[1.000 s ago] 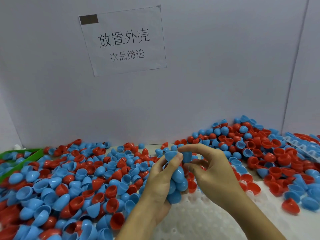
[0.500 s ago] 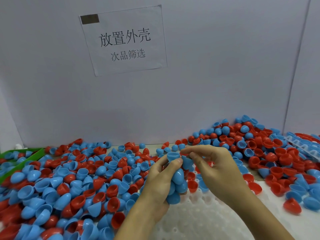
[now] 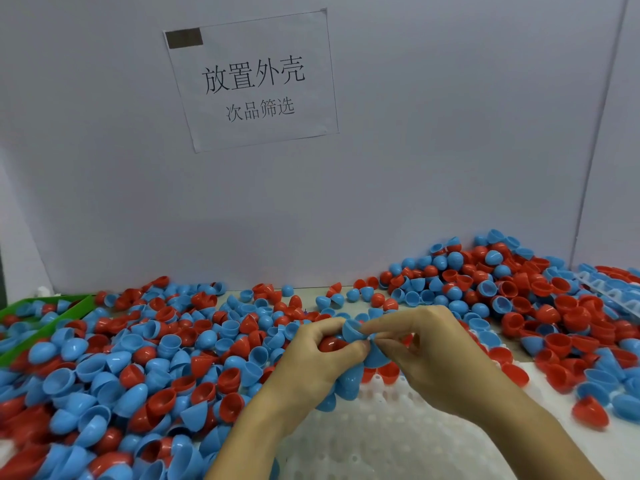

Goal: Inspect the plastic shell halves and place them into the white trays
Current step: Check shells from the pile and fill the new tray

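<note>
Hundreds of loose red and blue shells cover the table, heaped left of the hands and piled higher at the right against the wall, which closes off the whole far side. Many lie open side up, others dome up, and they crowd in on the tray from both sides. On the wall hangs a tilted paper sign with large characters 放置外壳 above smaller ones 次品筛选, and a dark strip of tape at its top left corner. Nearest the camera lies a white tray with rows of round pockets; both forearms cross over it and hide part of it, and a few shells sit at its far edge. A green bin at far left holds more shells. At the far right edge a pale tray edge lies half buried in shells. Over the white tray the left hand curls round a bunch of blue shells and one red shell. The right hand meets it, its fingers pinching one blue shell at the top of that bunch.
</note>
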